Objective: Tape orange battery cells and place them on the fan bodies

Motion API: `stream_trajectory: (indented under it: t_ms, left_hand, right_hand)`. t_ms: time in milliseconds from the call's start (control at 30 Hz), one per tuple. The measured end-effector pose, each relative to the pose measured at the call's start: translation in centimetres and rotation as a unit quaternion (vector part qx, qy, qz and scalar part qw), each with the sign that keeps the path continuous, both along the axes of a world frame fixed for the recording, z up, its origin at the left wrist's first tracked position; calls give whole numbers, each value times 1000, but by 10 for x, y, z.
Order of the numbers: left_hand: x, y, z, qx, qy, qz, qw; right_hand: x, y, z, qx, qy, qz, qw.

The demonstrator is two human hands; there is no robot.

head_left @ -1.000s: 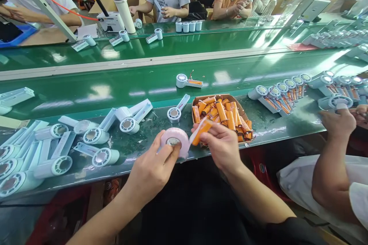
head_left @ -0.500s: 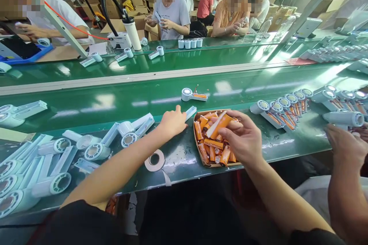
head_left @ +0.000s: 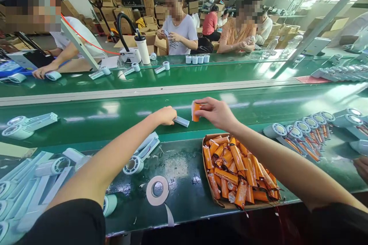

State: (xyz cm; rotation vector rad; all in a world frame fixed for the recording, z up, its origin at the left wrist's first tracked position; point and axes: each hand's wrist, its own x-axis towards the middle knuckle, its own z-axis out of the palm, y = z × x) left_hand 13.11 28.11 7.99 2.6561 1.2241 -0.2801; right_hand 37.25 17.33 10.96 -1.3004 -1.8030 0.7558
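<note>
Over the green belt, my left hand is closed on a pale blue handheld fan housing. Only its handle shows, pointing right; the round head is hidden by my fingers. Just right of it, my right hand pinches an orange-wrapped battery with a white strip on its left side. The battery is held upright, a little apart from the handle tip. Below my right forearm, a cardboard box holds many orange batteries with thin wires.
A roll of white tape lies on the bench, its loose end toward the front edge. Pale blue fan housings are heaped at left. At right stands a row of fans with batteries. Co-workers sit across the belt; another hand shows at right.
My right hand has moved from above the box forward over the belt with the battery. The fan housing in my left hand now lies farther onto the belt. The view has tilted up.
</note>
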Motion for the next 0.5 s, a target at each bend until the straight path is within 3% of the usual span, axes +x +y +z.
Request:
stream_trajectory:
  t_ms: [100,167,367,500]
  left_hand:
    - [1,9,-4,-27,1,26,999]
    - [1,11,-4,-28,-11,51,998]
    - [12,1,-10,-18,-53,117,992]
    - [25,-6,-9,-15,-73,146,987]
  right_hand:
    - [-29,41,-8,-34,-222,54,973]
    - [-41,55,-17,-42,-310,78,947]
    - [-54,57,-39,-66,-439,130,886]
    - [-72,57,-30,-76,-493,153,853]
